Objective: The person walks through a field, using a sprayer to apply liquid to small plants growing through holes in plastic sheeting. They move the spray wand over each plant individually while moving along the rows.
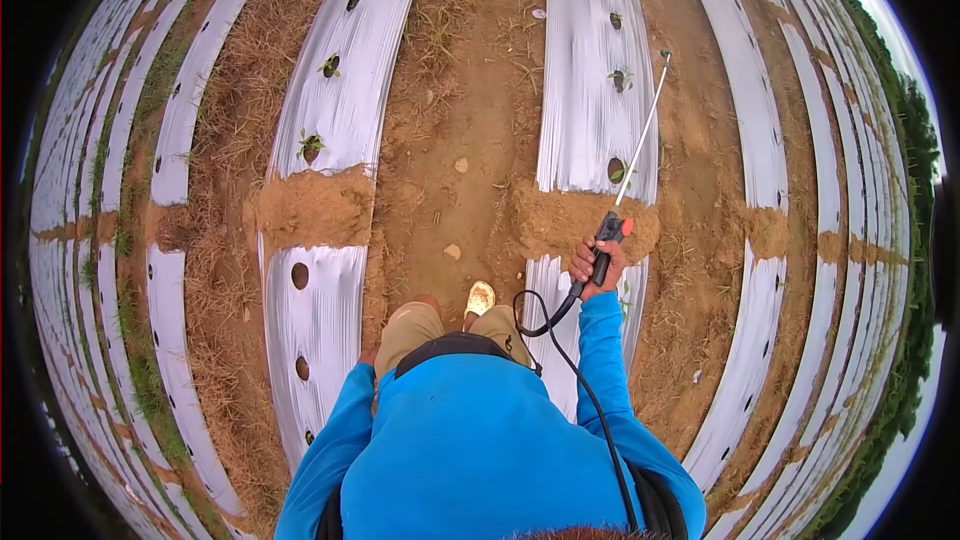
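Note:
My right hand point(597, 266) is wrapped round the black handle of a spray wand point(641, 148), which has a red part near the grip. The wand's thin metal tube points forward and right, its tip above the bare soil beside the right-hand plastic-covered bed. A black hose point(588, 392) runs from the handle back along my right arm. Below the tube, a small green plant point(617, 172) grows in a hole in the white plastic. My left hand point(369, 355) hangs low beside my left thigh, mostly hidden, its fingers not readable.
Long beds under white plastic point(336, 105) run forward on both sides, with planting holes and seedlings. Mounds of soil point(315, 208) cross the beds. Between them lies a dirt path point(462, 130) with dry grass at its edges. Trees stand at the far right.

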Available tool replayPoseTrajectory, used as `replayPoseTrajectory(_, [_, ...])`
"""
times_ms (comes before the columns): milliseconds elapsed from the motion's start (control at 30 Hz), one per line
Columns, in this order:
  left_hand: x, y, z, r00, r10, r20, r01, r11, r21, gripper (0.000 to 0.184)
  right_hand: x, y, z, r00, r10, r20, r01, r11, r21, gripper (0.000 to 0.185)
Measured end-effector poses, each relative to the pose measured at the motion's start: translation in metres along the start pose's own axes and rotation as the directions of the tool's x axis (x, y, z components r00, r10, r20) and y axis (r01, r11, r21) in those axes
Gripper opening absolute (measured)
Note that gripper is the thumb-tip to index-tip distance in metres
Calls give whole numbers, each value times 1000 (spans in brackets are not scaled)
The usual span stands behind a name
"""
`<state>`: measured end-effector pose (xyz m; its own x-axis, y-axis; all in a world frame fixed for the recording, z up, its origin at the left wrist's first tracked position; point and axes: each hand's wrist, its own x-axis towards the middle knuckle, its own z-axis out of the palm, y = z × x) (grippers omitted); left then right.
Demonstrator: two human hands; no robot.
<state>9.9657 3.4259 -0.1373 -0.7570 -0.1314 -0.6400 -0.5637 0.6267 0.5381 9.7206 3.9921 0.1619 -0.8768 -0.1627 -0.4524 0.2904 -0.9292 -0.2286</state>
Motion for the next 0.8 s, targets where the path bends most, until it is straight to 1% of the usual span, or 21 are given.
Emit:
replayPoseTrajectory(33, [16,8,1,998,60,-11,-60,997,53,27,19,-12,10,1000,-4,6,4,1000,1,17])
replayPoseTrajectory(167, [98,97,-15,997,-29,74,18,988,151,28,109,-56,31,1000,0,15,0,1000,-15,17])
replayPoseTrajectory(200, [125,120,-22,994,-40,102,17,975,223,28,136,-67,35,999,-32,-12,31,999,-42,17])
replayPoseTrajectory(267, [189,169,-42,983,-37,179,-36,920,390,28,189,-89,52,996,-84,-35,81,993,-87,17])
replayPoseTrajectory(300, [222,193,-53,973,-61,222,-38,907,419,28,214,-97,61,995,-91,-32,87,991,-98,17])
replayPoseTrajectory(333, [214,290,-84,890,-376,259,450,817,-360,27,239,-105,72,995,-94,-31,91,993,-76,18])
replayPoseTrajectory(367, [254,307,-89,894,-360,267,440,821,-365,27,264,-114,85,994,-101,-28,99,994,-54,18])
replayPoseTrajectory(433, [331,337,-105,809,-387,443,581,647,-494,24,304,-126,112,991,-130,-21,128,990,-51,18])
replayPoseTrajectory(467, [358,365,-118,836,-383,393,529,756,-386,21,316,-129,125,993,-117,-29,116,993,-21,18])
replayPoseTrajectory(533, [449,403,-134,765,-436,474,606,737,-299,19,354,-153,159,996,-84,-20,84,996,19,19])
replayPoseTrajectory(567, [469,444,-154,867,-287,408,455,790,-411,19,371,-166,173,996,-88,-20,88,996,14,19])
replayPoseTrajectory(600, [485,486,-180,937,-137,322,291,817,-497,19,386,-177,184,997,-82,-12,82,996,22,19])
replayPoseTrajectory(667, [548,563,-212,926,-168,339,330,794,-510,20,429,-204,206,997,-76,23,76,997,26,20])
replayPoseTrajectory(700, [576,599,-227,928,-163,334,323,798,-508,20,456,-217,217,996,-81,29,80,996,30,20])
replayPoseTrajectory(767, [627,661,-251,940,-118,321,288,777,-560,21,516,-245,234,993,-110,36,111,994,-9,20])
replayPoseTrajectory(800, [646,683,-258,940,-119,321,288,779,-557,21,549,-258,241,994,-112,-1,112,994,-1,20])
